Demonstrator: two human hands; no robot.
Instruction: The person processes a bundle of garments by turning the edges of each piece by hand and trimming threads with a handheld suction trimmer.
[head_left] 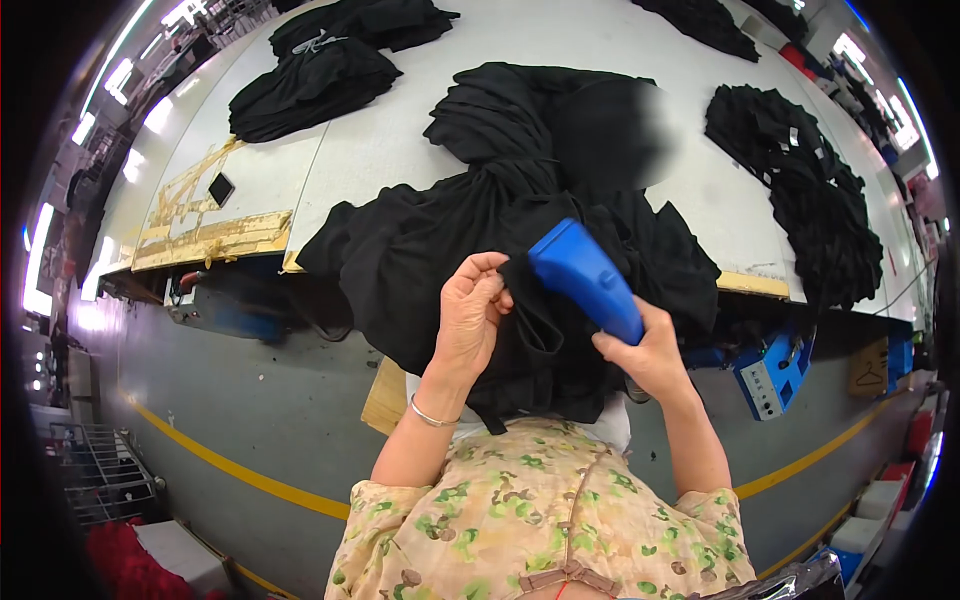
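My right hand (655, 355) is wrapped round the lower end of a blue handheld device (585, 275), whose exact kind I cannot make out. Its wide head tilts up and left over the black garment (430, 240). With fingers and thumb pinched together, my left hand (475, 305) grips an edge of the same garment just left of the device. The dark cloth spreads over the table's front edge and hangs down into my lap. Behind it lies a heap of more black cloth (500, 110), partly blurred on its right side.
The white table (370, 165) also bears black garment piles at the far left (315, 90) and right (790, 170). A small dark flat object (221, 189) lies near the taped left edge. Below the table at right hangs a blue box (775, 380); a wire rack (105, 470) stands at lower left.
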